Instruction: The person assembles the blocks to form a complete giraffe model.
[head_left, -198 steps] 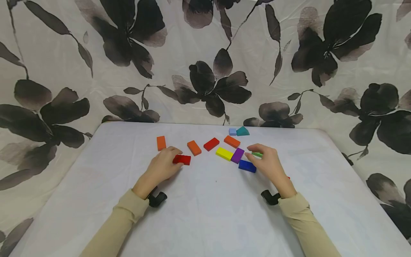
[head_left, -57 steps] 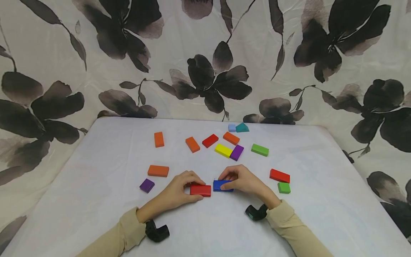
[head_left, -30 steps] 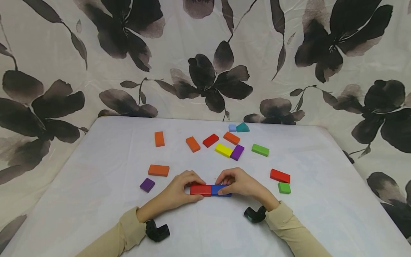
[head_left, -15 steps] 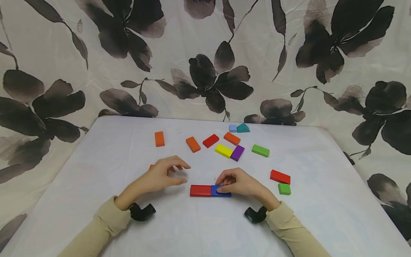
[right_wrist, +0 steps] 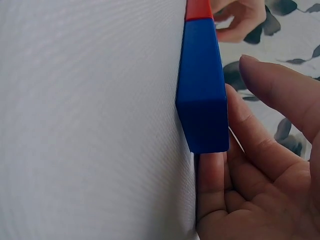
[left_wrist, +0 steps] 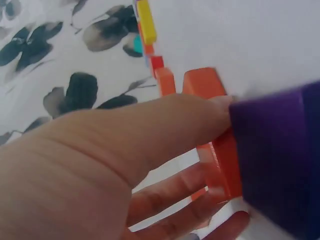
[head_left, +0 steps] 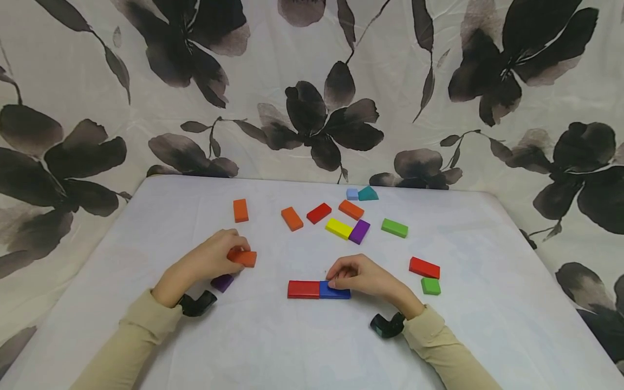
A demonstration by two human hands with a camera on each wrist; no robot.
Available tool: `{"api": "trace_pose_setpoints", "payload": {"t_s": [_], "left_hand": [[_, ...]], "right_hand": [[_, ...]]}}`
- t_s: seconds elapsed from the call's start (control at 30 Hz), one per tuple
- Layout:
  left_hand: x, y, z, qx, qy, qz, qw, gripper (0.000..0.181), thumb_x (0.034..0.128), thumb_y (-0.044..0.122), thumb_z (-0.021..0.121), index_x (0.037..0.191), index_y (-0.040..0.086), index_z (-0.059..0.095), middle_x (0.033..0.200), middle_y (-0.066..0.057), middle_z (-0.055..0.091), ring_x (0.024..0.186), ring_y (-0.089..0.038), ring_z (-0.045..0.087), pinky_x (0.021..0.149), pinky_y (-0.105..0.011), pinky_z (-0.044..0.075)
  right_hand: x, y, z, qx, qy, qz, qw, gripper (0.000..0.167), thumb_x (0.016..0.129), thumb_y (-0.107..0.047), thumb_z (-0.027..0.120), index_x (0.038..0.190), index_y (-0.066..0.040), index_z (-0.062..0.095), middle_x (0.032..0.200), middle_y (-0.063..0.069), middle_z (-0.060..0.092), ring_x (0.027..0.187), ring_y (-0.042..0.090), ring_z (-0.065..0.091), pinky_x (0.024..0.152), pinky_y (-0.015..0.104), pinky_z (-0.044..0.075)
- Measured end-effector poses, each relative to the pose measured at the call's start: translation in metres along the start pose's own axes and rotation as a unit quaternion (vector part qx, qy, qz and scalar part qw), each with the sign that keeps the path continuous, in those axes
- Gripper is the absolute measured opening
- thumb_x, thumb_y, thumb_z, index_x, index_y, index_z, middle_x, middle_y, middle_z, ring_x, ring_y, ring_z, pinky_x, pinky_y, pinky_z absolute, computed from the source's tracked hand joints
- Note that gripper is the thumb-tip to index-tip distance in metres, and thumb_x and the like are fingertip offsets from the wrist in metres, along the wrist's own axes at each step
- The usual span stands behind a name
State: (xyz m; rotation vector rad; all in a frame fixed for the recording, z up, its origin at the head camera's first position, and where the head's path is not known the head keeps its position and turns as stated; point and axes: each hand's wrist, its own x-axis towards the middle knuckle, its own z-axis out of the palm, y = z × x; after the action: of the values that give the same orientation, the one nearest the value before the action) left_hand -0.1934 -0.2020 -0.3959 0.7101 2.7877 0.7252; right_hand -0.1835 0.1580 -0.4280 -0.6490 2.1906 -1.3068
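Note:
My left hand (head_left: 209,258) pinches an orange rectangular block (head_left: 247,259) between thumb and fingers, at the left of the table. Close below that hand lies a purple block (head_left: 222,282), partly covered by it. In the left wrist view the thumb presses the near side of the orange block (left_wrist: 202,82), and the purple block (left_wrist: 275,155) looms large. A red block (head_left: 303,290) and a blue block (head_left: 336,294) lie end to end in the middle. My right hand (head_left: 364,277) rests at the blue block (right_wrist: 202,65), fingers along its far side, thumb held apart from it.
Toward the back lie two orange blocks (head_left: 292,219), a red block (head_left: 319,213), a yellow block (head_left: 338,228), a purple block (head_left: 359,232), a green block (head_left: 394,228) and a teal wedge (head_left: 368,194). Right of my right hand are a red block (head_left: 424,267) and a small green block (head_left: 431,286).
The red and blue blocks were brought together end to end. My left hand then let go of the red block, moved left and took hold of the orange block. My right hand stayed by the blue block.

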Motion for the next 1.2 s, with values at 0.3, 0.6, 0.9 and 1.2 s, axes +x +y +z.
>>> {"api": "trace_pose_setpoints", "payload": {"t_s": [0.3,0.6,0.9,1.2], "left_hand": [[0.013,0.024,0.013,-0.017,0.041,0.045,0.998,0.028,0.0791,0.008,0.082,0.105,0.003,0.072,0.084,-0.002,0.053,0.079,-0.019,0.047,0.067,-0.031,0.039],[0.039,0.063,0.033,-0.06,-0.007,0.049,0.997,0.029,0.0813,0.013,0.082,0.108,0.006,0.073,0.083,-0.002,0.053,0.082,-0.019,0.05,0.067,-0.029,0.041],[0.052,0.074,0.053,-0.094,-0.046,0.082,0.9911,0.03,0.0835,0.016,0.081,0.11,0.004,0.074,0.086,0.001,0.058,0.082,-0.016,0.053,0.068,-0.025,0.045],[0.035,0.069,0.058,-0.117,-0.066,0.061,0.9891,0.062,0.0777,0.041,0.085,0.128,0.01,0.065,0.107,0.003,0.057,0.095,-0.016,0.051,0.078,-0.03,0.049]], "right_hand": [[-0.001,-0.002,0.0,-0.001,0.005,0.011,0.9999,0.016,0.095,-0.018,0.068,0.106,-0.008,0.072,0.091,0.003,0.067,0.083,0.02,0.055,0.07,0.023,0.043],[0.001,0.0,0.0,0.013,0.003,0.012,0.9998,0.016,0.096,-0.017,0.066,0.107,-0.007,0.072,0.092,0.003,0.067,0.086,0.02,0.056,0.073,0.025,0.045],[0.002,0.001,0.0,0.013,0.004,0.002,0.9999,0.016,0.097,-0.017,0.064,0.107,-0.007,0.072,0.097,0.003,0.068,0.091,0.02,0.057,0.081,0.029,0.048],[0.002,0.002,-0.002,0.008,0.003,-0.002,1.0,0.016,0.097,-0.017,0.064,0.107,-0.008,0.072,0.097,0.002,0.068,0.091,0.019,0.057,0.08,0.028,0.047]]}}
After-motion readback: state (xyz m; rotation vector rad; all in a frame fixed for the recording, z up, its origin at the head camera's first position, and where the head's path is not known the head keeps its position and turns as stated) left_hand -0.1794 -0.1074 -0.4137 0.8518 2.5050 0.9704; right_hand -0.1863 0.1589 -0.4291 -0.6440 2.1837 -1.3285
